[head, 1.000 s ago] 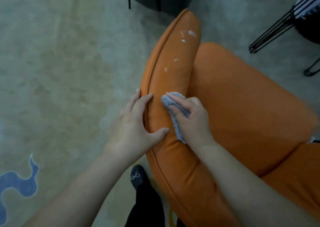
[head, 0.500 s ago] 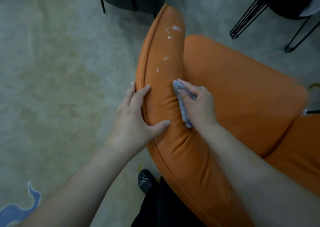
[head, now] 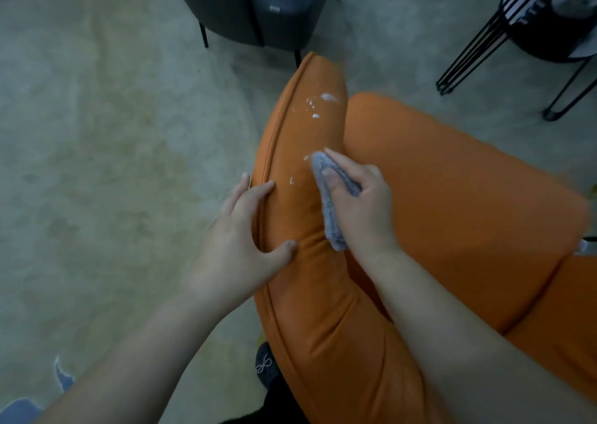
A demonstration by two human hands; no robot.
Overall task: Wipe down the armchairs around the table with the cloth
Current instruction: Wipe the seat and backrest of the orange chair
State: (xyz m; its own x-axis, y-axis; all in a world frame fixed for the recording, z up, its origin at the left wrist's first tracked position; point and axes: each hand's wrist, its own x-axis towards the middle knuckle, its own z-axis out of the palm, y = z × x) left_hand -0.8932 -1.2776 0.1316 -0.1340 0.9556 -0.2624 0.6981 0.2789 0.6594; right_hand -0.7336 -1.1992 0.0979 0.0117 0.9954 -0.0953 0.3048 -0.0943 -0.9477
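My right hand [head: 361, 207] grips the grey cloth [head: 326, 194], pressing it on the inner side of the orange armchair [head: 452, 204] arm, just near of the white smears [head: 318, 107]. My left hand [head: 239, 242] clasps the arm's piped outer edge, fingers outside, thumb on top. Far end of the arm is free past the smears; seat cushion open to the right. Pale carpet [head: 97, 165] spreads left. Dark grey chair [head: 252, 6] stands just beyond the arm's tip. Black wire-legged worktop [head: 517, 29] far right, apart. Dark shoe [head: 266, 364] near the chair base.
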